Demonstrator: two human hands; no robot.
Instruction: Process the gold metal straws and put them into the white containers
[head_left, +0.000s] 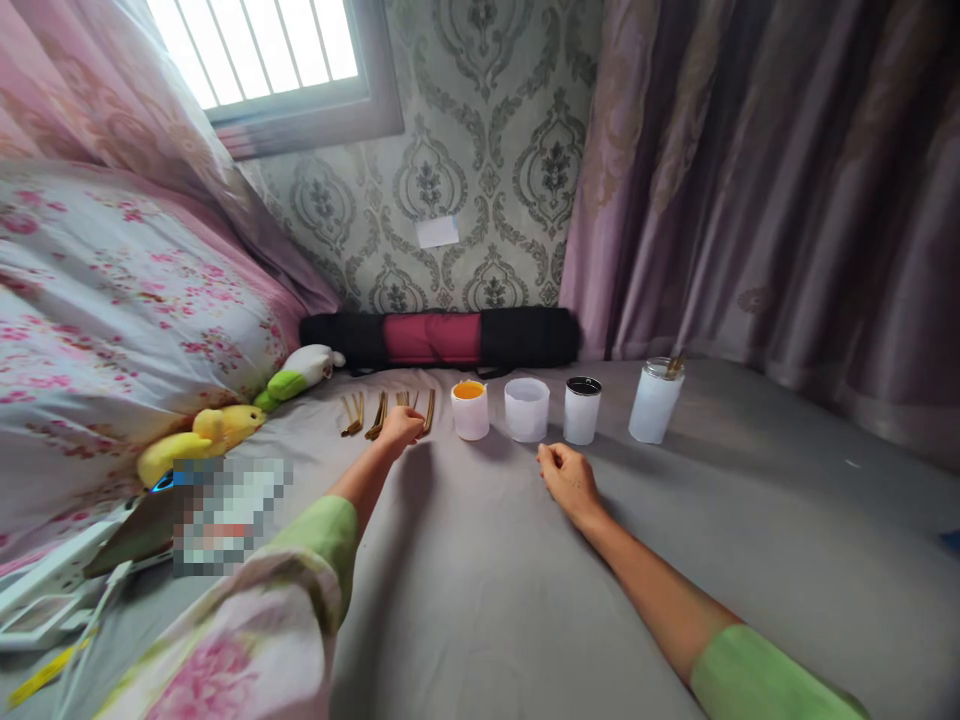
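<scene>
The left hand (403, 428) is resting right at the brown sticks (377, 416), the right hand (570, 482) sitting well apart, beyond the orange-filled cup (470, 412) on its right and nearer the wearer. The sticks are lying left of that cup on the grey sheet (480, 600), running roughly lengthwise away from the wearer, looking thin and grouped in small bunches. Left fingers are bending down, pinching something or not, I can't tell; right fingers are curling together, showing nothing held.
</scene>
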